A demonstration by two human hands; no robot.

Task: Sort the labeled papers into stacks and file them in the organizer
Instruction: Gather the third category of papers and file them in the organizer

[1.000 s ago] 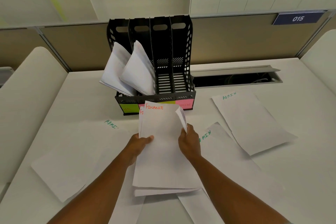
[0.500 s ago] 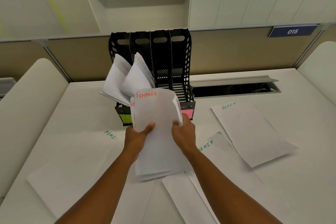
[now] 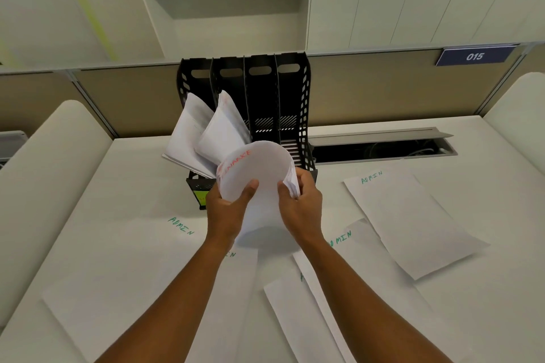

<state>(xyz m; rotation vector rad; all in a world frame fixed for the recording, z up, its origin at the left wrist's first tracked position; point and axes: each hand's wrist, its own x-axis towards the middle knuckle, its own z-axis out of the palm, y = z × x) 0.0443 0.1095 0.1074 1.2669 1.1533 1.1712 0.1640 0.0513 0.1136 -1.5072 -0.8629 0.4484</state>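
Note:
A stack of white papers marked FINANCE in red (image 3: 259, 174) is held up off the desk, bowed forward. My left hand (image 3: 228, 209) grips its left edge and my right hand (image 3: 300, 203) grips its right edge. The stack's top leans against the front of the black four-slot organizer (image 3: 290, 91). The organizer's two left slots hold filed papers (image 3: 206, 130) that flop forward; the two right slots look empty. Sheets marked ADMIN in green lie flat on the desk: one at the left (image 3: 132, 259), one at the right (image 3: 413, 221), others near my right forearm (image 3: 298, 306).
The white desk (image 3: 486, 303) ends at a tan partition behind the organizer. An open cable trough (image 3: 383, 144) runs to the right of the organizer. Cream padded chair backs stand at the far left (image 3: 50, 156) and far right (image 3: 519, 103). A blue 015 sign (image 3: 474, 56) hangs on the partition.
Both hands lifted the FINANCE stack off the desk and carried it forward to the organizer. The stack now bows over. The view tilted upward.

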